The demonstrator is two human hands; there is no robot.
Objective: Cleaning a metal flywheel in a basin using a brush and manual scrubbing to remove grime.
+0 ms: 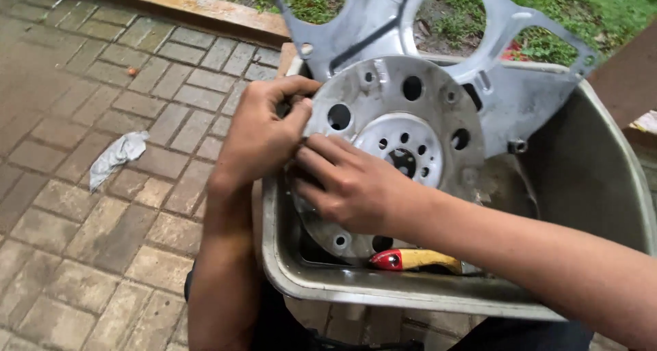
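The left hand (263, 135) is closed over the left rim of a round perforated metal disc (397, 142), and the right hand (349, 183) is pressed against it just beside. The disc is stood upright in a grey metal tub (588, 180), beside a red-and-yellow tool handle (414, 259); a crumpled rag (118, 156) is left on the brick paving (89, 241).

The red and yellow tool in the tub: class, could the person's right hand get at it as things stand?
Probably yes. The red and yellow tool lies exposed at the tub's near wall, just below the right hand, with nothing covering it. That hand would first have to leave the round metal plate it is touching.
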